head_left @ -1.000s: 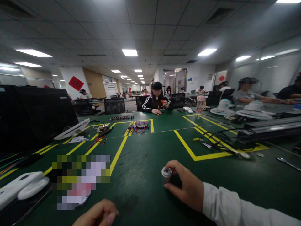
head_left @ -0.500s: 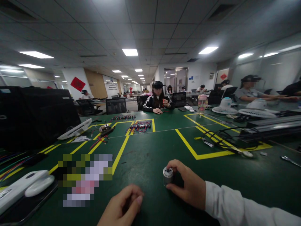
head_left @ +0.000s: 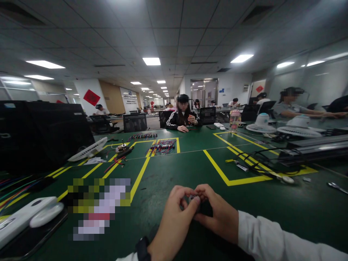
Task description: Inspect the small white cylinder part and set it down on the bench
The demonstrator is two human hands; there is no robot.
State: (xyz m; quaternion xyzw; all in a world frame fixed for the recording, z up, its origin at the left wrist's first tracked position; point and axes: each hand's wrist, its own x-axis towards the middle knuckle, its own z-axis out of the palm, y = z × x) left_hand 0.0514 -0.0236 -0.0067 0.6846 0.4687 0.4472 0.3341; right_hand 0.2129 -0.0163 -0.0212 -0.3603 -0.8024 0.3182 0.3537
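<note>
A small silver cylindrical motor (head_left: 194,198) stands on the green table (head_left: 174,174) close in front of me, mostly covered by my fingers. My left hand (head_left: 176,214) is closed round its left side, with the thumb over the top face. From the other side my right hand (head_left: 219,214) grips the same motor, its thumb low on the casing and its fingers near the top. The fingertips of both hands meet at the motor's upper end, so its shaft cannot be made out.
Wired parts (head_left: 162,145) lie in a yellow-taped area ahead. Left are a dark box-shaped case (head_left: 43,137), a white device (head_left: 27,215) and a blurred-out patch. Right are cables (head_left: 252,163), metal bars (head_left: 315,150) and a wrench (head_left: 337,187). A person sits opposite.
My left hand has come up and to the right from the tabletop and closed on the motor. My right hand keeps its hold in nearly the same spot.
</note>
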